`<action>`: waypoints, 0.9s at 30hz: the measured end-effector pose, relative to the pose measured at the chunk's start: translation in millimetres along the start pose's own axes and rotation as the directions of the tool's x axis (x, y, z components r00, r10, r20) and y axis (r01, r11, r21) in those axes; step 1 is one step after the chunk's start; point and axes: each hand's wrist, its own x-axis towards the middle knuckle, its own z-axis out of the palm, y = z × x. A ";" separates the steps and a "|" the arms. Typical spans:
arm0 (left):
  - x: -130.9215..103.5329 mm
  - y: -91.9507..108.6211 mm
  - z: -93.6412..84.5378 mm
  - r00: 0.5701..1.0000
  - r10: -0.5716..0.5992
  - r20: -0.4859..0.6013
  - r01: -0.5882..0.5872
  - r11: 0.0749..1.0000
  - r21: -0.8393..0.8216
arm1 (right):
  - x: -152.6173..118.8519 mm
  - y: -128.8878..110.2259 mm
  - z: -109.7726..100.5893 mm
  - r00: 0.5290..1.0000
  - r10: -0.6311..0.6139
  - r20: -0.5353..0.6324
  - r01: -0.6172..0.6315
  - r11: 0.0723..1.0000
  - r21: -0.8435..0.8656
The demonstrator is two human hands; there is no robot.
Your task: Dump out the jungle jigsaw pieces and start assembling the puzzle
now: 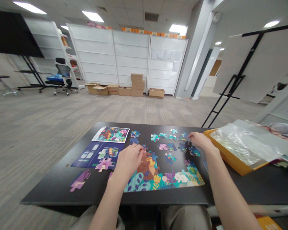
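On the black table (62, 188) lies a partly joined jigsaw puzzle (146, 183) with a brown bear, a white rabbit and plants. My left hand (131, 158) rests over its upper left part, fingers bent; whether they hold a piece is hidden. At the right, my right hand (199, 140) has its fingertips at a group of dark blue pieces (183, 138), and what they grip is too small to make out. Teal pieces (163, 135) form a row above the puzzle. Pink pieces (104, 164) lie left of my left hand, with a purple piece (80, 181) nearer the table's left edge.
A picture sheet (111, 134) and a dark blue sheet (90, 156) lie at the table's left. An orange box (232, 158) with clear plastic stands at the right, beside my right forearm. Beyond the table are cardboard boxes (137, 85) and a whiteboard stand (235, 86).
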 end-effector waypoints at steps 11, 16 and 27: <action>-0.8 -1.6 -2.3 1.000 -0.006 0.009 0.006 1.000 0.006 | 6.6 11.9 8.7 0.991 0.135 -0.007 -0.135 0.991 0.014; -0.5 0.0 -3.3 1.000 -0.007 0.019 0.007 1.000 0.005 | 14.1 8.5 16.1 0.998 0.030 -0.057 -0.030 1.000 -0.001; -2.3 -8.3 -11.3 0.998 -0.057 0.025 0.057 0.998 -0.008 | 15.3 4.7 23.2 0.997 0.041 -0.071 -0.038 0.999 0.036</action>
